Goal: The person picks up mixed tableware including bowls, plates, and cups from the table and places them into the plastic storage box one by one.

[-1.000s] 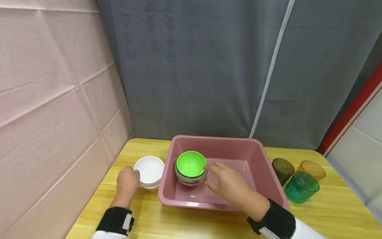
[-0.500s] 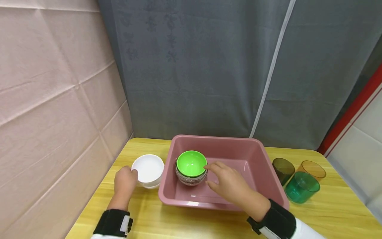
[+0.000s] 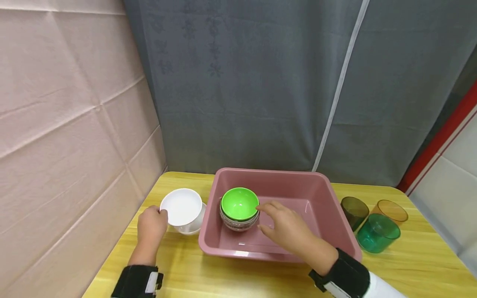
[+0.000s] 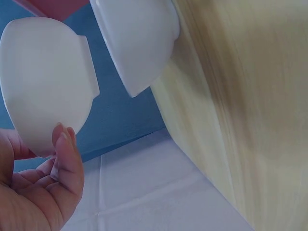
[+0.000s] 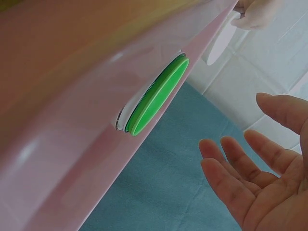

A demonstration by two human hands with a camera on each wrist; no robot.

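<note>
My left hand (image 3: pixel 152 228) pinches the rim of a white bowl (image 3: pixel 180 207) between thumb and fingers. In the left wrist view this held bowl (image 4: pixel 45 79) is apart from a second white bowl (image 4: pixel 139 43), which stands on the table. My right hand (image 3: pixel 290 228) hovers over the pink basin (image 3: pixel 261 255), its fingers loosely spread and holding nothing. Just left of its fingertips, a green bowl (image 3: pixel 239 203) tops a stack of patterned bowls (image 3: pixel 238 226) inside the basin. The right wrist view shows a gap between the right hand (image 5: pixel 264 178) and the green bowl (image 5: pixel 161 98).
Right of the basin stand a dark brown cup (image 3: pixel 354 212), an orange cup (image 3: pixel 390 211) and a green cup (image 3: pixel 377 234). The wooden table (image 3: pixel 208 277) meets a pale cloth wall (image 3: pixel 74 145) at left and a grey curtain (image 3: pixel 238 91) behind.
My left hand has lifted the upper white bowl off the lower one and drawn it slightly left, so more of the lower bowl shows. The right hand has hardly moved.
</note>
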